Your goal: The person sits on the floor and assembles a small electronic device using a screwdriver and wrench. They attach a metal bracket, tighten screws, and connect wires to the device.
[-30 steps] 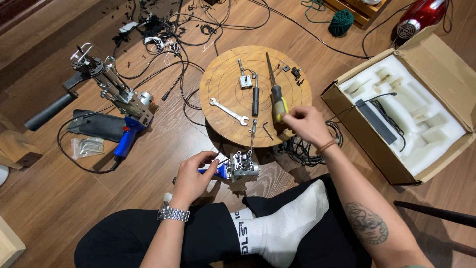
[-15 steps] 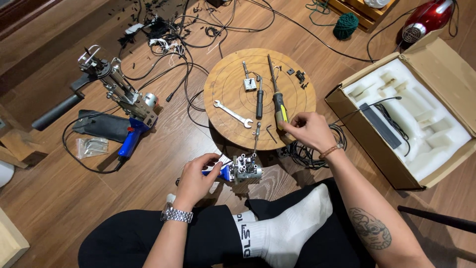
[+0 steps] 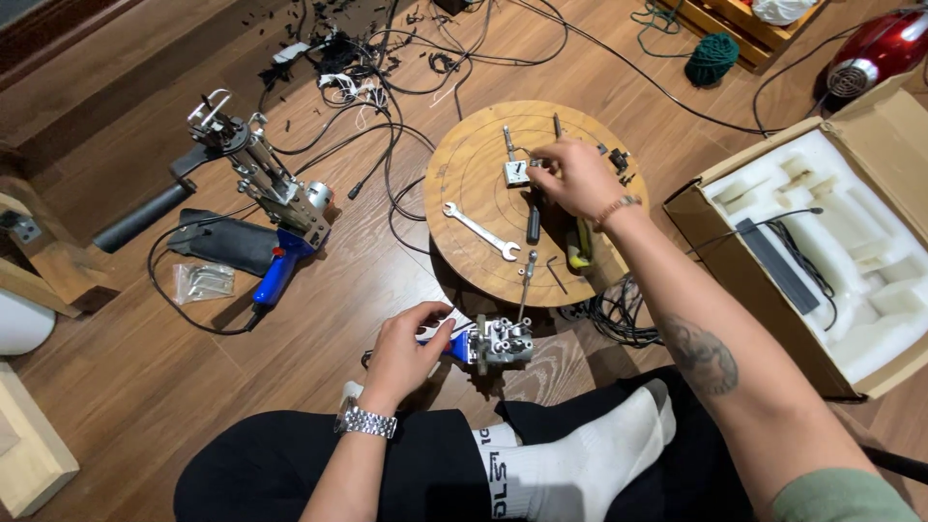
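So the open cardboard box on the floor has white foam inside, with a flat dark bar and a black cable lying in the cutouts. The person's left hand is curled around the blue handle of a small metal-headed power tool just in front of their socks, fingers wrapped on it. The right hand is out over the round wooden board, fingertips pinching at a little square metal part; a wrench lies nearby.
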